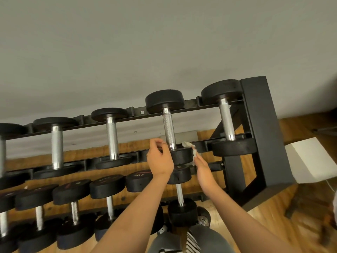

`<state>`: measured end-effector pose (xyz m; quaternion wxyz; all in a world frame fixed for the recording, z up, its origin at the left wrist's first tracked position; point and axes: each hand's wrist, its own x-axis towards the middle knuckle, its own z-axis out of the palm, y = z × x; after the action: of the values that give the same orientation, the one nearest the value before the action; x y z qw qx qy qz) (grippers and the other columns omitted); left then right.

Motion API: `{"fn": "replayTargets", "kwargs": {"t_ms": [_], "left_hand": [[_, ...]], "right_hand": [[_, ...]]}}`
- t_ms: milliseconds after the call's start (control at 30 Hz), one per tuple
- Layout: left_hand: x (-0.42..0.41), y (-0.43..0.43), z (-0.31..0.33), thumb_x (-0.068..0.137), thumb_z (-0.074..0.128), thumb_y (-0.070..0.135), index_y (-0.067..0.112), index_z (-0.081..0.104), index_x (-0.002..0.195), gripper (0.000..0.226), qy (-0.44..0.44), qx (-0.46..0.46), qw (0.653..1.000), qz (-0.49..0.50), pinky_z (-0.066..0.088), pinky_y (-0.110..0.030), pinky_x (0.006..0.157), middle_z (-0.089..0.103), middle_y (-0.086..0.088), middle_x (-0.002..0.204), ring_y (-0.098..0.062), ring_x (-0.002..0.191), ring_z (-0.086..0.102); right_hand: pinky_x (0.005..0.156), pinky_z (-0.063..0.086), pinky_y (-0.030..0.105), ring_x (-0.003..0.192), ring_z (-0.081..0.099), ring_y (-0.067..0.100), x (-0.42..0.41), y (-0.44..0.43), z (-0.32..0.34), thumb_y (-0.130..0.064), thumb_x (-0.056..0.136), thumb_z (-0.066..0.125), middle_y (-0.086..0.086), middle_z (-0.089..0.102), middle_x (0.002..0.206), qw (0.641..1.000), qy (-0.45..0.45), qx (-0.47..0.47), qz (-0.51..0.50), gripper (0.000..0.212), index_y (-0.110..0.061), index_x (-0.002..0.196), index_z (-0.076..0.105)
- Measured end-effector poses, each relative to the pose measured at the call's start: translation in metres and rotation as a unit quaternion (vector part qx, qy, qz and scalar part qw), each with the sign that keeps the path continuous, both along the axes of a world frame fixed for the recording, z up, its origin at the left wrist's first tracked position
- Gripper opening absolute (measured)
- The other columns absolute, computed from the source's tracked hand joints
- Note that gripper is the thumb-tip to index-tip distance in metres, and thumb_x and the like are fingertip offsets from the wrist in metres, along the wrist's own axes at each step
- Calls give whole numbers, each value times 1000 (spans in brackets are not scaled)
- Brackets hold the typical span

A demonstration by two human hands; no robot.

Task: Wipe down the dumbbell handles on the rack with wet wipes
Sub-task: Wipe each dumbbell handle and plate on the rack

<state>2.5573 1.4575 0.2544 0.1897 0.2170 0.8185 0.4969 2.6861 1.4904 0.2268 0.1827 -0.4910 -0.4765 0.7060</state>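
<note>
- My left hand (159, 159) fingers curl at the near end of the dumbbell handle (169, 130).
- My right hand (203, 166) pinches a wet wipe (191, 149) against that dumbbell's near weight head.

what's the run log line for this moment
left hand at dumbbell near end | right hand holds wet wipe | handle unwrapped

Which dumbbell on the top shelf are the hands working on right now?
The second dumbbell from the right end. The left hand and the right hand with the wipe flank its near head; the others stand untouched.
</note>
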Motion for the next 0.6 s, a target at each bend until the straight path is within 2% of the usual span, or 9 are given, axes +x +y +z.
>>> {"fn": "replayTargets", "kwargs": {"t_ms": [67, 100, 133, 200, 233, 333, 433, 500, 600], "left_hand": [[0, 1, 0, 99, 49, 16, 18, 54, 98, 5, -2, 1, 1000, 0, 41, -14, 67, 64, 0, 86, -8, 79, 60], [0, 1, 0, 99, 49, 16, 17, 54, 98, 5, -4, -2, 1000, 1, 40, -12, 66, 64, 0, 86, -7, 79, 60], [0, 0, 0, 99, 50, 16, 16, 54, 99, 5, -5, -4, 1000, 3, 39, -11, 66, 64, 0, 86, -7, 79, 60], [0, -1, 1, 99, 50, 15, 15, 55, 100, 6, -10, 0, 1000, 5, 38, -9, 65, 64, 0, 85, -7, 78, 59], [-1, -2, 1, 99, 50, 15, 14, 55, 100, 6, -13, 4, 1000, 4, 39, -10, 66, 64, 0, 85, -7, 78, 59], [-5, -2, 0, 99, 50, 17, 16, 55, 99, 6, -31, 6, 999, -16, 46, -23, 72, 64, -1, 87, -12, 81, 61], [-14, -7, 0, 101, 48, 20, 21, 54, 102, 7, -91, 9, 994, -61, 51, -33, 87, 66, -5, 100, -17, 94, 62], [-17, -21, 2, 102, 46, 20, 22, 52, 113, 13, -127, 27, 988, -86, 47, -29, 99, 62, -7, 115, -15, 109, 58], [-15, -53, 3, 103, 45, 17, 25, 47, 134, 32, -62, 28, 991, -119, 33, -11, 102, 51, 1, 136, -4, 125, 45]], "right_hand": [[69, 38, 1, 123, 43, 9, 4, 2, 1, -19, 106, 32, 3, 48, 142, 1000, 10, 15, 15, 40, -12, 145, 41], [75, 39, 1, 124, 42, 9, 6, 0, 2, -18, 106, 32, 2, 48, 140, 999, 17, 21, 17, 40, -12, 145, 41], [87, 39, 5, 128, 41, 10, 6, -3, 5, -18, 106, 32, 0, 47, 140, 999, 26, 32, 10, 40, -12, 145, 40], [116, 27, 26, 141, 34, 14, 1, -11, 9, -21, 106, 34, 0, 40, 150, 998, 33, 38, -30, 43, -17, 149, 35], [121, 19, 32, 145, 27, 10, -1, -18, 10, -23, 106, 34, -3, 33, 156, 997, 28, 58, -37, 46, -23, 151, 30], [120, 4, 21, 147, 4, -4, -9, -42, 16, -29, 106, 29, -13, 5, 162, 977, -19, 212, 15, 50, -34, 151, 11], [121, -6, 24, 149, -5, 3, -21, -45, 21, -30, 107, 22, -5, 0, 163, 918, -59, 385, 74, 49, -25, 153, 6], [122, -7, 31, 149, -3, 2, -26, -33, 21, -26, 105, 22, -5, 4, 162, 906, -79, 408, 76, 48, -25, 151, 11], [122, -7, 32, 149, -1, 3, -25, -36, 19, -11, 103, 31, -3, 8, 161, 890, -95, 436, 95, 51, -24, 151, 16]]}}
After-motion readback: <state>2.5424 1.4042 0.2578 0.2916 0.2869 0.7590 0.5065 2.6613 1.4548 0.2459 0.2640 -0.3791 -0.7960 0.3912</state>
